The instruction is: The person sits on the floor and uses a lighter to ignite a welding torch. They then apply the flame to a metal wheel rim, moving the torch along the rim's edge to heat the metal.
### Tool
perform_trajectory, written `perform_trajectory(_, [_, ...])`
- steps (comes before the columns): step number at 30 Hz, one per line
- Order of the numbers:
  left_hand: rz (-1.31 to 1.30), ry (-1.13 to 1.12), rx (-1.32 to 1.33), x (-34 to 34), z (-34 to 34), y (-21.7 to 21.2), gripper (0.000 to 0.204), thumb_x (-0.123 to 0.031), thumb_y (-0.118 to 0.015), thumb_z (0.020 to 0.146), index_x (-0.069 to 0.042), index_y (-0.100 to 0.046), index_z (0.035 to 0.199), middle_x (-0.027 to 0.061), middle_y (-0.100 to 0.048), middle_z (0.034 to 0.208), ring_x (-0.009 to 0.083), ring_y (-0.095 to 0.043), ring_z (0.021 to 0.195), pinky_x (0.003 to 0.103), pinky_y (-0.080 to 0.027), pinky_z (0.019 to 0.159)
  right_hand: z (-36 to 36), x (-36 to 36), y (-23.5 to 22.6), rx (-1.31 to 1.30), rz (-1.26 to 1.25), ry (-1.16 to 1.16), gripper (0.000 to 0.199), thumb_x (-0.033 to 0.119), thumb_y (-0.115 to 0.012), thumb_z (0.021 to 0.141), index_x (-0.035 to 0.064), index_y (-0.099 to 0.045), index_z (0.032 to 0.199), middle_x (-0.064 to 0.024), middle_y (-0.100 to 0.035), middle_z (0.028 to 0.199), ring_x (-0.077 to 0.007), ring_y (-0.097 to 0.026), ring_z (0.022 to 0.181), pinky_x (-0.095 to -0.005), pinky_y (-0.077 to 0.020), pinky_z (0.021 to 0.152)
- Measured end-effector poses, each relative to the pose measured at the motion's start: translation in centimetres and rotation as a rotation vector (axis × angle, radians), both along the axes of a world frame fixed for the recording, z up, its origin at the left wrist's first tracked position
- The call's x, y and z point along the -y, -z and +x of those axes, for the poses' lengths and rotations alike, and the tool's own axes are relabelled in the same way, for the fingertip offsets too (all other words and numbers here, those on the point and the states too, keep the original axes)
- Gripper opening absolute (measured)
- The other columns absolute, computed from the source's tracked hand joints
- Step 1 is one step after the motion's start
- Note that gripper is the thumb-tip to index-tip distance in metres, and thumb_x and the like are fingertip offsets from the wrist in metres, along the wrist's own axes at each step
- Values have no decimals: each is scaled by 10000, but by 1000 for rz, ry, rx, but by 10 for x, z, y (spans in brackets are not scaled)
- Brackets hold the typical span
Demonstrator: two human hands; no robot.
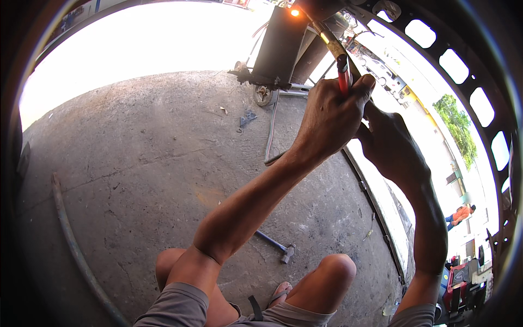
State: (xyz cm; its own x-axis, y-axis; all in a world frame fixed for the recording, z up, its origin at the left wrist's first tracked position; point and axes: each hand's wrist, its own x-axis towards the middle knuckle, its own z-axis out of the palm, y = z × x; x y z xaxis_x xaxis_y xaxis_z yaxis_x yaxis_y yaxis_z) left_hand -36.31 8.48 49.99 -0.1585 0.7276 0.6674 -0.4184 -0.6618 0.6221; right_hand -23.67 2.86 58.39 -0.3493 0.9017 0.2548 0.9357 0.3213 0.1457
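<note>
Raised in front of me, my left hand (333,111) is closed around a slim tool (344,76) with a red grip and a brass-coloured tube. The tube slants up and left toward dark metal at the top edge. Close to its far end glows a small orange spot (295,12); whether it is hot metal or a lamp, I cannot tell. Just right of and below it, my right hand (396,143) is curled, its fingertips partly hidden behind the left hand. What it grips does not show.
A dark box on a wheeled cart (279,52) stands ahead, a cable (271,128) trailing from it. On the concrete lie a hammer (286,252), a blue-grey bracket (248,118) and a long pipe (71,234). A perforated metal frame (462,65) arches at right. A person (462,215) is farther off.
</note>
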Motion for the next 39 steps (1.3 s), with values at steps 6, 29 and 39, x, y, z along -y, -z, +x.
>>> perform_trajectory(6, [-43,22,0,3,-1,-1,489,-321,-599,1098,42,-593,771,112,-526,574,144,-469,527,406,-378,518,-3,3,-1,-23,-3,-23,392,343,-607,1108,20,-635,1329,-234,-643,652,-395,-703,606,-504,-531,641])
perform_trajectory(29, [-489,604,-501,25,177,152,477,-477,-655,1086,-6,-695,1150,126,-763,1006,213,-793,955,375,-629,918,221,133,226,-881,-420,79,409,436,-696,1071,251,-511,1386,-89,-667,898,-242,-685,757,-476,-511,657])
perform_trajectory(39, [-812,737,-741,40,247,310,325,-359,-673,1094,-34,-667,1116,85,-739,963,180,-760,844,360,-639,742,238,182,373,-1261,-502,350,666,393,-775,1004,200,-402,1521,-228,-723,1166,-381,-727,1103,-487,-548,963])
